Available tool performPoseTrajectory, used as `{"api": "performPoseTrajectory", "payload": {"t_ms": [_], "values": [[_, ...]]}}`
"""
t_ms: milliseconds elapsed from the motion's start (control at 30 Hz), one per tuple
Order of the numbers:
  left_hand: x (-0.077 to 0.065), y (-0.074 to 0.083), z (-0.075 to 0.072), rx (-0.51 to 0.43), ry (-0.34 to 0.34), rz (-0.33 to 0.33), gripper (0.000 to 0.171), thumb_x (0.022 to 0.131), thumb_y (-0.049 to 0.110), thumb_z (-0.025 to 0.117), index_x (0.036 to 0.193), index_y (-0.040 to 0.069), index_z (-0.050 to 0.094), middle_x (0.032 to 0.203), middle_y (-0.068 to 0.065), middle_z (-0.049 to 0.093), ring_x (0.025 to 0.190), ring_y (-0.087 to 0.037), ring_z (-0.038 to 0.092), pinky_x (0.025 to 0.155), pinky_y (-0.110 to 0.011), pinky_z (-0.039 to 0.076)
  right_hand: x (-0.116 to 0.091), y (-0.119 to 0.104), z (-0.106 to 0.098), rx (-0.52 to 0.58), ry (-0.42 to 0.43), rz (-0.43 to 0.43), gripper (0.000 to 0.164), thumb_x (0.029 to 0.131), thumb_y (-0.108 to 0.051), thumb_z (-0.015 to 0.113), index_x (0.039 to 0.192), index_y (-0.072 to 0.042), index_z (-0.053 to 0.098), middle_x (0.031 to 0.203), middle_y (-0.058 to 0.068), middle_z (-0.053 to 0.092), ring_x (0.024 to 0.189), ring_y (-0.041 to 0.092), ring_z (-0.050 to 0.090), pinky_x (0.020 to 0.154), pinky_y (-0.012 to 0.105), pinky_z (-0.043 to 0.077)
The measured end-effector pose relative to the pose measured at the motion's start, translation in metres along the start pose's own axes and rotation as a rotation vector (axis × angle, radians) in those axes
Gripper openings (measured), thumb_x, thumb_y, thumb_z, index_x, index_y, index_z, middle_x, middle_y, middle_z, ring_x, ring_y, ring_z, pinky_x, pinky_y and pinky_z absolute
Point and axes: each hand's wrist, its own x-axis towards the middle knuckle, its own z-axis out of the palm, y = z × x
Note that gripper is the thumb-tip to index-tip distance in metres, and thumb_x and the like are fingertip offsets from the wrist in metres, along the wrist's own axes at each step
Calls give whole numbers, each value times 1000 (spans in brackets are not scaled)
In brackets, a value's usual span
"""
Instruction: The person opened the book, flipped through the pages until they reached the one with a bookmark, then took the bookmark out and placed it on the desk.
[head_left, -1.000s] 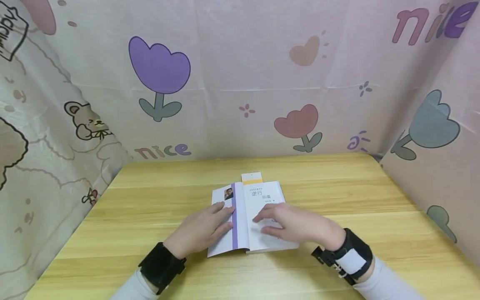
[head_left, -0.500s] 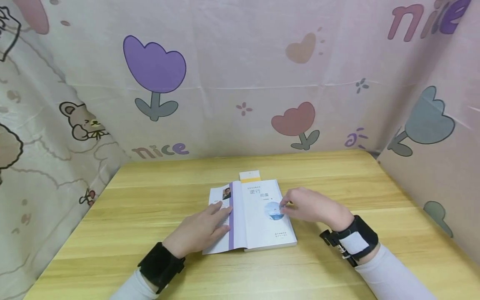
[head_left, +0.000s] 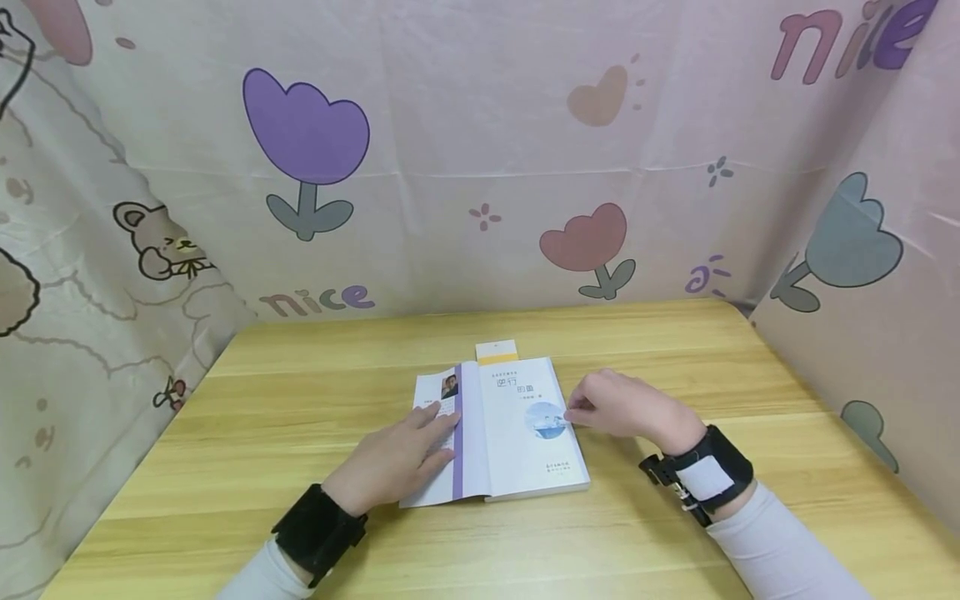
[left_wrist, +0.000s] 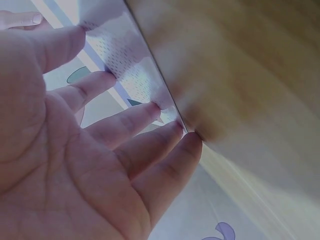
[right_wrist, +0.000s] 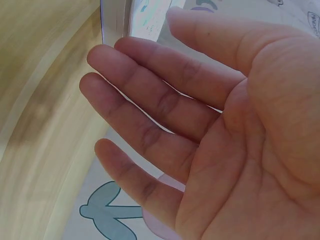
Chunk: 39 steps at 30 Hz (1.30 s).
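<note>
The white paperback book (head_left: 498, 433) lies open mid-table. The left hand (head_left: 397, 458) presses its flap flat, fingers straight; the right hand (head_left: 618, 408), relaxed (holding nothing), touches its edge. Released, the cover may spring shut.

Both forearms reach forward in pale sleeves, each wrist wrapped in a black strap. The left hand (head_left: 393, 460) lies palm down, fingers (left_wrist: 125, 120) straight and slightly spread. The right hand (head_left: 622, 404) sits a little farther forward, its fingers (right_wrist: 150, 95) loosely extended and pointing left, palm open.
</note>
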Motion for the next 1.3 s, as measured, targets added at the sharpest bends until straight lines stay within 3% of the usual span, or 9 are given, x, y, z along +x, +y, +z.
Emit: {"api": "performPoseTrajectory", "payload": {"t_ms": [500,800,1033,1300], "values": [[-4,4,-2,17,0,-39,54,98,44,50,147,20,46,148,-11,38,132,-30,38,95,-53,42,-2,-7,-4,-12,30,-17,15,91,-23,66,77,-19,70,55,-11,43,48,3,39,45,20,31],[-1,4,0,31,-5,-29,55,98,46,49,147,21,44,148,-12,38,132,-31,37,95,-53,42,0,-4,-6,-61,154,-80,7,84,-23,75,79,-20,70,67,-12,56,59,4,49,52,23,45],[-3,4,-1,30,1,-25,55,98,46,48,147,21,44,148,-12,38,131,-31,38,95,-54,41,5,-7,-3,-64,259,-60,23,77,-40,78,68,-28,60,56,-15,51,50,2,45,45,21,36],[-3,3,0,42,-1,-17,56,99,46,48,148,20,43,149,-12,38,132,-32,37,96,-53,40,7,-9,0,-105,280,-63,26,78,-37,78,63,-27,58,54,-14,47,48,3,41,43,21,32]]}}
